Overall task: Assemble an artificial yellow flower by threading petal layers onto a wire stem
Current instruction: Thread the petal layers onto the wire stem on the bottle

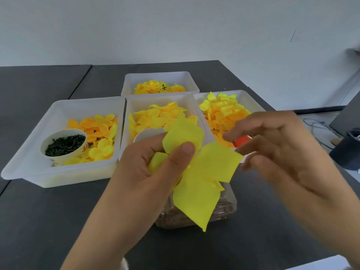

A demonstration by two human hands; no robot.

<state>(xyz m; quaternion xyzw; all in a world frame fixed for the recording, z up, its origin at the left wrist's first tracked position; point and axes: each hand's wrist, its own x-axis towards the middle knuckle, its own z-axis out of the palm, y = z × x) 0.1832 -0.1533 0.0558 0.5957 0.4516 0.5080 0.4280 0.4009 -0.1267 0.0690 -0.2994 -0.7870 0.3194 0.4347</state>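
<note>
Left hand (153, 164) pinches the yellow petal layer (198, 172) near its centre under the thumb, probably to steady the hole for threading; no wire stem is visible. Just right of it, the blurred right hand (282, 152) hovers loosely spread, gripping nothing visible.

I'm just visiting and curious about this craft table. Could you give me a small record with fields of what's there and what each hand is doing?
Left hand: left hand grips the yellow petal layers, thumb pressed on top
Right hand: right hand hangs beside the petals, fingers loosely spread, blurred, holding nothing visible
Trays: four white trays of yellow and orange petals
Cup: paper cup of dark green pieces, in the left tray
Under the hands: clear plastic box, contents unclear
Surface: dark table
</note>
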